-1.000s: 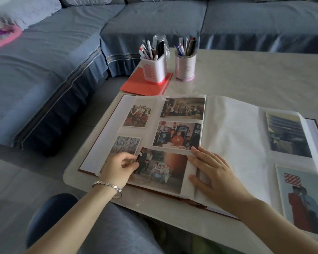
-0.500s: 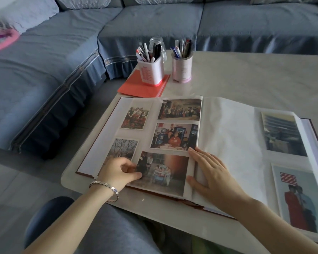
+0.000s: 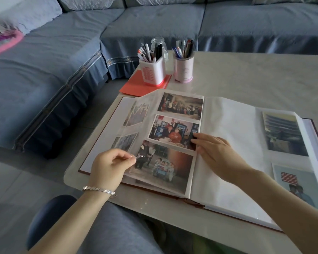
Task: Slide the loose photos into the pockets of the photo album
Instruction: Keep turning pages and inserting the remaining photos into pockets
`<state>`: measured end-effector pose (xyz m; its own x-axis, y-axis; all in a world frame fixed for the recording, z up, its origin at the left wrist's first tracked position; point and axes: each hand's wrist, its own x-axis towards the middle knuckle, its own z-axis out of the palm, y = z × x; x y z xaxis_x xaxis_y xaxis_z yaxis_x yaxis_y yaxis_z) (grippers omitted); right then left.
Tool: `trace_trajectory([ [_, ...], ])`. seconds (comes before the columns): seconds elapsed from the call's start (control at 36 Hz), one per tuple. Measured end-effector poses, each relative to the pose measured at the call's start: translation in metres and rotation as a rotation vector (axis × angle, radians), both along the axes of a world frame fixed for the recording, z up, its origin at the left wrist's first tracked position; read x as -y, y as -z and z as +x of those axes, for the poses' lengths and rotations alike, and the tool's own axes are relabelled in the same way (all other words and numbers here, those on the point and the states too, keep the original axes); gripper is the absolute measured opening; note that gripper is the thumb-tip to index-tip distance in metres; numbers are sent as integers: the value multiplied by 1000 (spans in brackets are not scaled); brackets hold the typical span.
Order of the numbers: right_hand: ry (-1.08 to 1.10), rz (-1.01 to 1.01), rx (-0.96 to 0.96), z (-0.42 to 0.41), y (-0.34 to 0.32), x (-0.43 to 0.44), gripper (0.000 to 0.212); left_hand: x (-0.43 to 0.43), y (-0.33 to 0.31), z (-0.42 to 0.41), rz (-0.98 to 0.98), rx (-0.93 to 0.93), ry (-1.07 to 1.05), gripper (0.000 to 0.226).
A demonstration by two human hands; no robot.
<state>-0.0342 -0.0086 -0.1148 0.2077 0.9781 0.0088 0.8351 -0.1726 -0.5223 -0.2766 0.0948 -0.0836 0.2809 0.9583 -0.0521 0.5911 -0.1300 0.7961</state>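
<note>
Open photo album (image 3: 233, 143) lying flat on the near left corner of a pale, glossy, stone-patterned table (image 3: 246, 76), its dark red cover edge showing along the near side. The left hand (image 3: 110, 167), fingers curled, pinches the free edge of a clear plastic pocket sheet (image 3: 145, 123) between thumb and forefinger, holding it raised so that the film bows and catches the light. Three rectangular landscape prints fill the sheet's column nearest the spine: top photo (image 3: 180, 106), middle photo (image 3: 173, 132) and bottom photo (image 3: 162, 165). The hazy prints (image 3: 138, 112) in the raised part show only dimly through the film. The right hand (image 3: 215, 153) lies open, fingers straight, resting on the sheet beside the spine, fingertips touching the middle photo's right edge. The matte white facing page carries two pocketed prints (image 3: 283, 132) at its outer edge. Beyond the album stand a squared white pen holder (image 3: 152, 70) on a flat red folder (image 3: 136, 87), a cylindrical pink pen holder (image 3: 184, 69) and a glass jar (image 3: 159, 43). A silver bracelet (image 3: 99, 190) circles the left wrist. A quilted blue sofa (image 3: 154, 24) borders the table.
</note>
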Motion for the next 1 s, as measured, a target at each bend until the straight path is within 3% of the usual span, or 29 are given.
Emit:
trace_trajectory([
  [0.67,-2,17,-48,-2,6,3,39,3,3,-9,20,75,169,18],
  [0.81,-4,19,-42,-2,7,3,40,1,5,-11,23,82,189,29],
  [1.0,1,7,-44,-3,7,4,41,3,12,-12,24,103,166,20],
])
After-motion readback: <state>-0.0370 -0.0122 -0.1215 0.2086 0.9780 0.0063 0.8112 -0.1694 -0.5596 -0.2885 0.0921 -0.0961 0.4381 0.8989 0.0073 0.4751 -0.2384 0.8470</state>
